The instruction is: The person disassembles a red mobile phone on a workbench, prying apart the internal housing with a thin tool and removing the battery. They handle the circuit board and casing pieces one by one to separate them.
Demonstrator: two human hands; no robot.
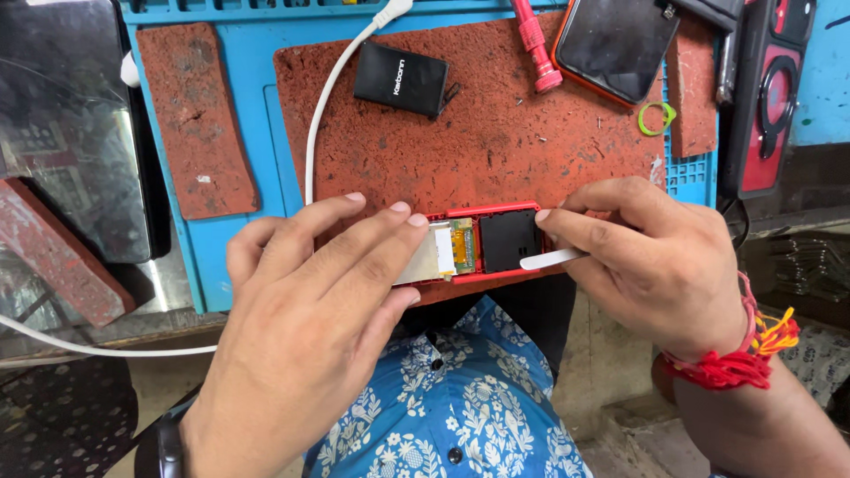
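Note:
My left hand (310,310) grips the left end of a small red phone (482,243) that lies opened, fingers resting over its pale screen panel and ribbon connector. My right hand (655,257) holds the phone's right end and pinches a thin white pry tool (553,258), whose tip lies against the black part inside the red frame. The phone sits at the near edge of a worn red-brown mat (478,142) on a blue work mat (226,239).
A black battery (403,80) lies on the red-brown mat, with a white cable (323,115) curving beside it. A pink screwdriver (536,49), an orange-edged phone (615,44), a green ring (655,118) and a red-and-black device (770,97) sit at the back right. A second worn pad (195,119) lies on the left.

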